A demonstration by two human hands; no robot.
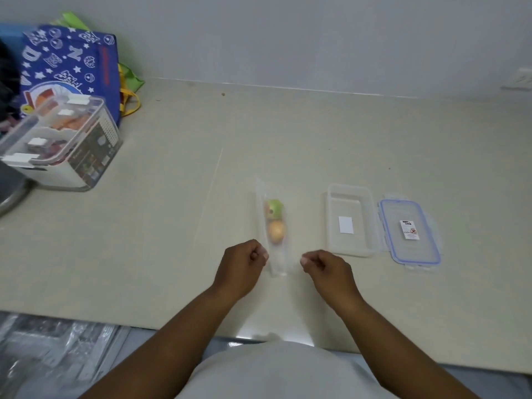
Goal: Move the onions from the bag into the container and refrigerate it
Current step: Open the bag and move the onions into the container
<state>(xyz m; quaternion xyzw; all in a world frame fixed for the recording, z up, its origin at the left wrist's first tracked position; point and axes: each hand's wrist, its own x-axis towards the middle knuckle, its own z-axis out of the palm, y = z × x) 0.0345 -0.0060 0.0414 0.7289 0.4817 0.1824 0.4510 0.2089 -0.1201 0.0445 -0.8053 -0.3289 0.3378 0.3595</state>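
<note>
A narrow clear plastic bag (275,256) lies on the counter, pointing away from me. Inside it sit a pale orange onion (277,230) and, just beyond, a green-and-pink onion (274,209). My left hand (243,264) is curled at the bag's near left edge, fingertips touching or pinching it. My right hand (324,267) is curled at the near right side, a little off the bag; whether it grips plastic is unclear. To the right stands the open clear container (349,249) with a white label inside, and its blue-rimmed lid (410,234) lies flat beside it.
At the far left a lidded clear storage box (62,142) stands in front of a blue printed tote bag (72,64). A metal pot edge (13,191) shows at the left border. The counter's front edge (201,332) runs close to my body.
</note>
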